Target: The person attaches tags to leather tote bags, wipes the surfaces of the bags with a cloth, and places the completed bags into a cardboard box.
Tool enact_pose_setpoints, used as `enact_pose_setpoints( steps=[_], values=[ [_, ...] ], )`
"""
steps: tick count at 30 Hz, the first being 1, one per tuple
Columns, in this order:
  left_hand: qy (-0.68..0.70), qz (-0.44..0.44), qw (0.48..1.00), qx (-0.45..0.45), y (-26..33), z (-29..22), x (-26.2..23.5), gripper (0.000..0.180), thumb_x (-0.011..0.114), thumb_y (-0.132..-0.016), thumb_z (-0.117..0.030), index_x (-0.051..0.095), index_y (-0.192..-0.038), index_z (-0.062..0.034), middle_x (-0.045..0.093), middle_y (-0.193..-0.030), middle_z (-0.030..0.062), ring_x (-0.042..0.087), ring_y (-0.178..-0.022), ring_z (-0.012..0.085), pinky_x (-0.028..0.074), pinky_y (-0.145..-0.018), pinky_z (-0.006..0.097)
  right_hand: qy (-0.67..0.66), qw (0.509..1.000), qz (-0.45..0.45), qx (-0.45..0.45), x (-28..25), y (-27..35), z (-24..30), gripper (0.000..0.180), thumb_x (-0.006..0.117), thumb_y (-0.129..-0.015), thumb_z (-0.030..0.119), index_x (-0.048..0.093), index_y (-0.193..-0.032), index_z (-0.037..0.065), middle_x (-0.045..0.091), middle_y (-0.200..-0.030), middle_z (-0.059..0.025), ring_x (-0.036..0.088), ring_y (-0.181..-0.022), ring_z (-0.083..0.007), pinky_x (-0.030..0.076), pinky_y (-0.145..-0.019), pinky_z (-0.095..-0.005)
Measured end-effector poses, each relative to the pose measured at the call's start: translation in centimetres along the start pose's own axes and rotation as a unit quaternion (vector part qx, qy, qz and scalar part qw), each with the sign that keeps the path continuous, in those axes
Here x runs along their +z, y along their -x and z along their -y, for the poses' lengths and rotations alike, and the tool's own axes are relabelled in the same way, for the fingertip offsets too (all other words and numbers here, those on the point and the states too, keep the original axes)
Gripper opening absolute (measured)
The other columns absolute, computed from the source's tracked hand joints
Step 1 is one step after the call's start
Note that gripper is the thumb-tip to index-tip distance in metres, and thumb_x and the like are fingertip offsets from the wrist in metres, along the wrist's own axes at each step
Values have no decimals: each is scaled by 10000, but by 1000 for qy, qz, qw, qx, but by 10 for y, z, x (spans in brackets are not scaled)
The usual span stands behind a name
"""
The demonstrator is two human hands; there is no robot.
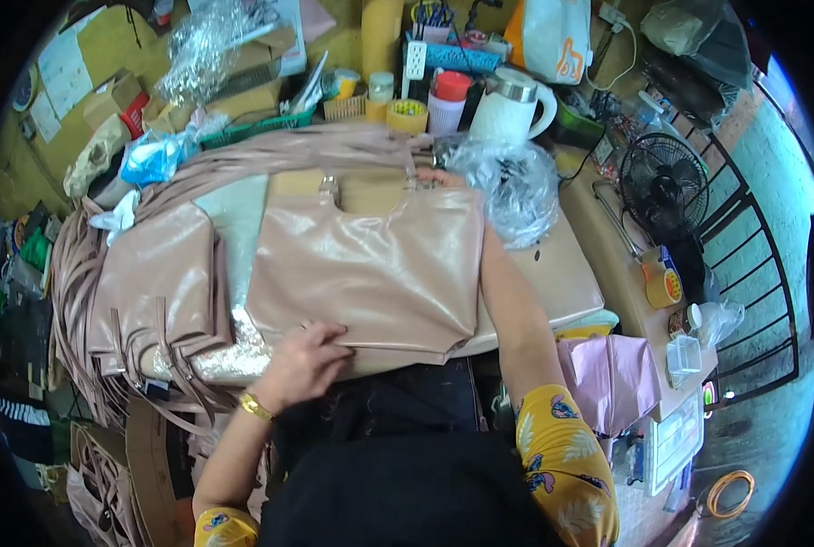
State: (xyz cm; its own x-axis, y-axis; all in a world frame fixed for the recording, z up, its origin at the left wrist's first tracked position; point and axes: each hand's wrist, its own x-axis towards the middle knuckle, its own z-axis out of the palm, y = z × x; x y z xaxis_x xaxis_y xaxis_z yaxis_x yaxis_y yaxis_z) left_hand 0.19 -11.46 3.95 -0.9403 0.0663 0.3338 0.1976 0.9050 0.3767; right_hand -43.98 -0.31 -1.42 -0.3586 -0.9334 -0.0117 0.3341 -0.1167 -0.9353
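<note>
A glossy beige-pink handbag (pixel 366 260) with a cut-out at its top and metal handle fittings lies in front of me. My left hand (pixel 309 360), with a gold watch at the wrist, is at the bag's lower edge, its fingers bent and closed on that edge. Behind the upper right corner of the bag reaches my right hand (pixel 439 179). It grips the top edge beside the right handle fitting; most of its fingers are hidden. To the left lies a stack of similar beige-pink pieces (pixel 156 273) with thin straps.
Long beige-pink strips (pixel 279 150) run along the table's back and hang off its left side. Crumpled clear plastic (pixel 512 187) lies right of the bag, before a white kettle (pixel 509 108). A black fan (pixel 664 182) and a tape roll (pixel 664 286) stand further right.
</note>
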Motion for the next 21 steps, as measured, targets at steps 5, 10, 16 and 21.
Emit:
enact_pose_setpoints(
  steps=[5, 10, 16, 21],
  values=[
    [-101, -56, 983, -142, 14, 27, -53, 650, 782, -673, -81, 573, -1287, -107, 467, -1422, 181, 408, -1337, 407, 413, -1055, 430, 193, 980, 44, -26, 16, -18, 51, 570, 486, -762, -71, 579, -1308, 64, 699, -1077, -71, 659, -991, -164, 540, -821, -304],
    [-80, -89, 976, -180, 27, 65, -34, 477, 712, -692, 8, 664, -1159, -74, 563, -1249, 162, 576, -1089, 353, 482, -914, 417, 571, 783, -159, -186, 71, -26, 120, 375, 520, -799, 39, 685, -1135, 38, 701, -1086, -107, 661, -979, -193, 507, -858, -328],
    [-148, -193, 942, -233, 38, -1, -50, 358, 711, -640, 56, 670, -979, -52, 610, -982, 135, 597, -972, 344, 490, -810, 415, 611, 762, -58, -208, 162, 175, 112, 433, 743, -803, 364, 641, -1088, 56, 588, -988, -62, 566, -1002, -200, 453, -869, -347],
    [-60, -244, 958, -136, 67, 38, -25, 352, 666, -639, 119, 661, -962, -21, 628, -923, 134, 620, -895, 308, 502, -792, 384, 569, 786, -163, -177, 195, 263, -7, 391, 821, -650, 28, 605, -976, 44, 556, -1015, -118, 580, -936, -327, 479, -784, -400]
  ],
)
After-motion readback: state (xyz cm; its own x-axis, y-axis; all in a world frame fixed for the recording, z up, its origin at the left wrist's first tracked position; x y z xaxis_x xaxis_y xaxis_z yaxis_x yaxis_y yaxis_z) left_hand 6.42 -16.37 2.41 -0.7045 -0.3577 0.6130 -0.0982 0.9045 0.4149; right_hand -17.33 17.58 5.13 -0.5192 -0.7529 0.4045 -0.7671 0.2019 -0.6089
